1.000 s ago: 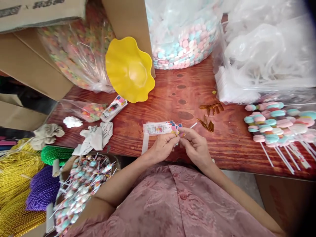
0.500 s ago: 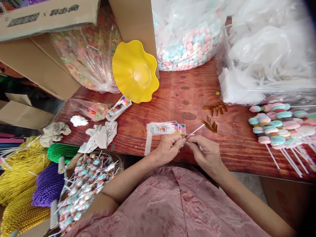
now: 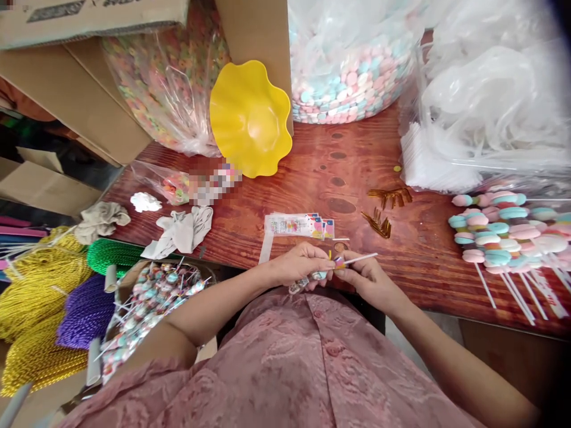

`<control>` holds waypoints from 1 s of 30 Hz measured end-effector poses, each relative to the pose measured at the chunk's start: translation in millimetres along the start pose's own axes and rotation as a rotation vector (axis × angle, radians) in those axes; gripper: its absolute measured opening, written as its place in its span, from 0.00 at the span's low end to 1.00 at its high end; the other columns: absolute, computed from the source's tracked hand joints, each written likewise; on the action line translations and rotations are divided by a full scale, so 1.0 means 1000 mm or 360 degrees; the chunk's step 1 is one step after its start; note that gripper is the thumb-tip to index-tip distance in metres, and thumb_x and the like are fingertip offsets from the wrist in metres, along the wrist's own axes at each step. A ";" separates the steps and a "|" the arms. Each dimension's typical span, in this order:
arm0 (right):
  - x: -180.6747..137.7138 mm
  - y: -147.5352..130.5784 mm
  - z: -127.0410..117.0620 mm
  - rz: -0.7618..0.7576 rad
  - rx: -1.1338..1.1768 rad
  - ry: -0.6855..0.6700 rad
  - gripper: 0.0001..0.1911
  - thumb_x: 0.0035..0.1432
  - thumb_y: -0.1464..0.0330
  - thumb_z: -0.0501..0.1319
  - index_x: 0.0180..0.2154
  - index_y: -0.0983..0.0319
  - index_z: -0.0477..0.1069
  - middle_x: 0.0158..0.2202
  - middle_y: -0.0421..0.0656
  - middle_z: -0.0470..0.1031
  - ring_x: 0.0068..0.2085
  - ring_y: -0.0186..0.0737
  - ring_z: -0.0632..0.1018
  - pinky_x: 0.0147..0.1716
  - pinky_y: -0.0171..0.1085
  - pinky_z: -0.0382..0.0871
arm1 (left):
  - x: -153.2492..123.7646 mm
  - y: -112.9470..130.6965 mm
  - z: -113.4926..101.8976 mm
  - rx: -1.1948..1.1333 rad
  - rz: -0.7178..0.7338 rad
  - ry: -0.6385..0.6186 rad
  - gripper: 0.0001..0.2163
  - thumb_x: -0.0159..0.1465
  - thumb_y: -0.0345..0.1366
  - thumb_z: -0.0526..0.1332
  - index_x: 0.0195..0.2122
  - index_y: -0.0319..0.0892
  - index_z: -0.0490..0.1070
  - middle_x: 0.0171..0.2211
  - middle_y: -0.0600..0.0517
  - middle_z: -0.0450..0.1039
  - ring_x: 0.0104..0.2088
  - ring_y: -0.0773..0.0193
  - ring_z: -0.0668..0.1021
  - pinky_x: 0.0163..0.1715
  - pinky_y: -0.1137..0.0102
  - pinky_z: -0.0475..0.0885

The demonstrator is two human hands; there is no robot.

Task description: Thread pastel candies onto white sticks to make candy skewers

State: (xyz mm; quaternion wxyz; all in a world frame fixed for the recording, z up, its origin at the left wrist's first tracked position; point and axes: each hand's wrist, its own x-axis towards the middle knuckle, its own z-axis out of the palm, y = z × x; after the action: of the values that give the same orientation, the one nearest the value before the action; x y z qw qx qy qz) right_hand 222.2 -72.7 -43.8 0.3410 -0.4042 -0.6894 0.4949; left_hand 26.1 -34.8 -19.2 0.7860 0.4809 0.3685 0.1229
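Observation:
Close to the table's front edge, my left hand (image 3: 304, 265) and my right hand (image 3: 364, 278) pinch a bagged candy stick (image 3: 317, 276) between them. Its white stick (image 3: 362, 258) points right, and a gold twist tie (image 3: 331, 255) shows at the bag's neck. My left fingers wrap the candy part, while my right fingers close around the neck. Just beyond my hands lie several printed plastic bags (image 3: 292, 225) in a fanned stack. To the right are two small heaps of gold twist ties, a far heap (image 3: 389, 196) and a near heap (image 3: 377, 224).
Unwrapped candy skewers (image 3: 504, 229) lie at the right, by a clear box (image 3: 491, 166) of white sticks. At the back stand a yellow wavy bowl (image 3: 250, 119) and a sack of pastel candies (image 3: 352, 89). Below left is a container of bagged candy sticks (image 3: 156, 303).
My hands have drawn slightly nearer my body with the candy stick. The bagged candy and twist tie now show more clearly, and the stick has turned flatter. The view has shifted slightly.

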 end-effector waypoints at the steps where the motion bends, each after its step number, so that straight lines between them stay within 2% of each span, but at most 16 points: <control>1: -0.002 -0.002 -0.002 -0.0161 -0.0198 -0.0005 0.09 0.65 0.68 0.53 0.33 0.61 0.69 0.29 0.42 0.73 0.31 0.36 0.73 0.30 0.36 0.69 | -0.002 0.000 -0.001 -0.0087 -0.0092 -0.0102 0.18 0.55 0.50 0.67 0.26 0.38 0.71 0.20 0.53 0.72 0.14 0.73 0.68 0.12 0.77 0.58; 4: -0.005 -0.008 -0.009 -0.0841 -0.0768 -0.0001 0.10 0.64 0.73 0.51 0.37 0.60 0.69 0.30 0.43 0.72 0.32 0.38 0.71 0.35 0.40 0.69 | -0.008 0.001 -0.005 -0.0275 -0.0337 -0.0443 0.17 0.51 0.47 0.71 0.25 0.37 0.74 0.18 0.51 0.73 0.12 0.72 0.67 0.09 0.78 0.54; 7: -0.002 -0.017 -0.014 -0.1305 -0.0940 -0.0127 0.13 0.65 0.73 0.50 0.45 0.58 0.70 0.31 0.44 0.72 0.32 0.40 0.71 0.37 0.44 0.70 | -0.012 0.005 -0.006 -0.0345 -0.0483 -0.0682 0.16 0.48 0.45 0.73 0.23 0.37 0.75 0.16 0.50 0.73 0.11 0.69 0.66 0.07 0.76 0.56; 10: 0.007 -0.028 -0.018 -0.1414 -0.0928 -0.0253 0.14 0.67 0.73 0.51 0.50 0.57 0.70 0.30 0.43 0.72 0.32 0.39 0.72 0.34 0.42 0.69 | -0.013 0.010 -0.004 -0.0266 -0.0538 -0.0843 0.15 0.46 0.45 0.75 0.21 0.37 0.77 0.16 0.47 0.73 0.11 0.66 0.67 0.07 0.73 0.59; 14: 0.016 -0.038 -0.016 -0.1460 -0.1015 -0.0370 0.12 0.67 0.73 0.52 0.43 0.58 0.73 0.27 0.41 0.72 0.27 0.36 0.68 0.28 0.40 0.63 | -0.008 0.015 -0.004 -0.0124 -0.0491 -0.0809 0.15 0.40 0.41 0.78 0.21 0.39 0.77 0.17 0.47 0.75 0.12 0.60 0.71 0.07 0.69 0.62; 17: 0.015 -0.046 -0.013 -0.1552 -0.1155 -0.0340 0.12 0.66 0.74 0.52 0.34 0.59 0.72 0.29 0.42 0.73 0.29 0.36 0.69 0.29 0.40 0.62 | 0.001 0.024 -0.022 0.0093 -0.0329 -0.0881 0.18 0.38 0.42 0.79 0.26 0.39 0.79 0.24 0.48 0.79 0.21 0.57 0.77 0.17 0.67 0.72; 19: 0.014 -0.050 -0.011 -0.1543 -0.1265 -0.0224 0.12 0.65 0.75 0.51 0.32 0.60 0.70 0.34 0.44 0.76 0.34 0.38 0.72 0.33 0.41 0.63 | 0.001 0.039 -0.041 0.0437 -0.0307 -0.1008 0.18 0.43 0.46 0.76 0.29 0.39 0.79 0.24 0.51 0.77 0.24 0.62 0.76 0.22 0.70 0.71; 20: 0.013 -0.051 -0.010 -0.1511 -0.1333 -0.0159 0.12 0.65 0.76 0.51 0.31 0.61 0.69 0.35 0.45 0.76 0.35 0.38 0.72 0.35 0.42 0.63 | -0.002 0.049 -0.049 0.0661 -0.0291 -0.0994 0.17 0.47 0.48 0.75 0.28 0.38 0.79 0.23 0.52 0.75 0.24 0.65 0.74 0.22 0.72 0.69; 21: 0.014 -0.050 -0.009 -0.1463 -0.1411 -0.0108 0.12 0.64 0.76 0.51 0.31 0.61 0.69 0.34 0.45 0.76 0.35 0.39 0.72 0.35 0.42 0.62 | -0.007 0.059 -0.053 0.0905 -0.0228 -0.0879 0.17 0.49 0.49 0.73 0.28 0.38 0.78 0.22 0.54 0.73 0.23 0.67 0.72 0.23 0.73 0.67; 23: 0.017 -0.046 -0.007 -0.1322 -0.1583 -0.0054 0.10 0.62 0.77 0.52 0.30 0.62 0.68 0.29 0.43 0.73 0.31 0.38 0.69 0.34 0.42 0.60 | -0.023 0.075 -0.048 0.1361 0.0064 -0.0445 0.16 0.54 0.49 0.69 0.29 0.39 0.77 0.23 0.54 0.71 0.25 0.68 0.71 0.25 0.74 0.66; 24: 0.021 -0.044 -0.007 -0.1233 -0.1646 -0.0036 0.10 0.61 0.76 0.52 0.30 0.62 0.67 0.27 0.43 0.71 0.29 0.37 0.67 0.33 0.41 0.59 | -0.033 0.079 -0.039 0.1539 0.0330 -0.0131 0.14 0.56 0.47 0.68 0.32 0.40 0.76 0.26 0.53 0.72 0.27 0.67 0.72 0.27 0.73 0.67; 25: 0.025 -0.042 -0.009 -0.1141 -0.1673 -0.0006 0.09 0.61 0.76 0.52 0.30 0.62 0.67 0.26 0.42 0.69 0.28 0.37 0.66 0.32 0.41 0.58 | -0.042 0.079 -0.027 0.1688 0.0547 0.0040 0.12 0.61 0.45 0.64 0.35 0.41 0.76 0.30 0.51 0.74 0.31 0.65 0.73 0.31 0.71 0.69; 26: 0.031 -0.041 -0.012 -0.1041 -0.1635 0.0054 0.08 0.60 0.75 0.51 0.30 0.62 0.66 0.26 0.43 0.69 0.28 0.38 0.67 0.31 0.40 0.58 | -0.050 0.075 -0.016 0.1793 0.0773 0.0091 0.10 0.64 0.42 0.61 0.36 0.42 0.76 0.32 0.49 0.75 0.33 0.63 0.74 0.33 0.69 0.70; 27: 0.035 -0.042 -0.016 -0.0939 -0.1544 0.0136 0.08 0.60 0.74 0.51 0.31 0.63 0.66 0.27 0.44 0.70 0.28 0.37 0.67 0.30 0.39 0.57 | -0.054 0.068 -0.008 0.1872 0.0957 0.0035 0.08 0.65 0.41 0.59 0.38 0.44 0.76 0.35 0.48 0.75 0.35 0.61 0.74 0.35 0.67 0.71; 29: 0.042 -0.050 -0.024 -0.0737 -0.1200 0.0321 0.10 0.62 0.73 0.48 0.31 0.62 0.65 0.26 0.42 0.69 0.27 0.35 0.66 0.29 0.37 0.58 | -0.051 0.052 0.001 0.1900 0.1181 -0.0006 0.07 0.66 0.38 0.58 0.38 0.45 0.75 0.35 0.48 0.75 0.35 0.60 0.75 0.38 0.65 0.73; 30: 0.043 -0.056 -0.026 -0.0662 -0.0974 0.0350 0.10 0.63 0.73 0.48 0.31 0.62 0.65 0.26 0.41 0.69 0.27 0.34 0.67 0.29 0.35 0.59 | -0.043 0.047 0.000 0.1828 0.1259 0.0039 0.07 0.66 0.38 0.58 0.37 0.45 0.75 0.34 0.49 0.76 0.34 0.61 0.76 0.36 0.65 0.73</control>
State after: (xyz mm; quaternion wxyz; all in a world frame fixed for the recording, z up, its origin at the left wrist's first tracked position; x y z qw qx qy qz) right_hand 213.4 -33.9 19.6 0.3695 -0.3896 -0.8319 0.1403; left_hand 3.7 -34.8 41.0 0.2994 0.9171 0.1812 0.1910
